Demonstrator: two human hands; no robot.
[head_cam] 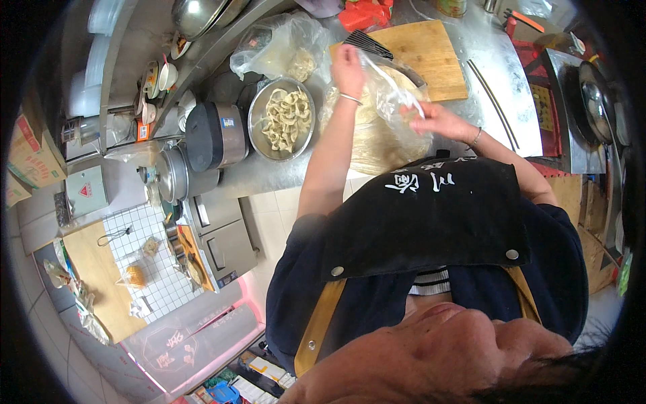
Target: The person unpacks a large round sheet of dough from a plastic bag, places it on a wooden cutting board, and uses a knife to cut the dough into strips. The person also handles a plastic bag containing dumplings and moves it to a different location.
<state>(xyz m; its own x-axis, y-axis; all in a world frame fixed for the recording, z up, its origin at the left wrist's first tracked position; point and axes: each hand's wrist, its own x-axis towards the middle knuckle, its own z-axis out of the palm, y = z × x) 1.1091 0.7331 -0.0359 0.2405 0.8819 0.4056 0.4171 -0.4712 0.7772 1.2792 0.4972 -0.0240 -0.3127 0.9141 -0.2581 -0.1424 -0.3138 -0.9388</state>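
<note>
A large clear plastic bag (398, 108) filled with pale, thin food strips lies on the steel counter before me. Its twisted white edge stretches between both hands. My left hand (348, 70), blurred, grips the upper end of that edge. At the lower end, the fingers of my right hand (436, 121) pinch the plastic. Beyond the bag is a wooden cutting board (424, 50), with a black ridged object (368, 44) across its left part. Left of the bag stands a steel bowl (281, 119) of pale, curled food strips.
A dark rice cooker (217, 136) and a metal pot (171, 174) stand left of the bowl. Another clear bag (282, 43) lies behind it. Long dark chopsticks (492, 103) rest on the counter at right, near a wok (595, 103). Dishes (168, 76) fill a left shelf.
</note>
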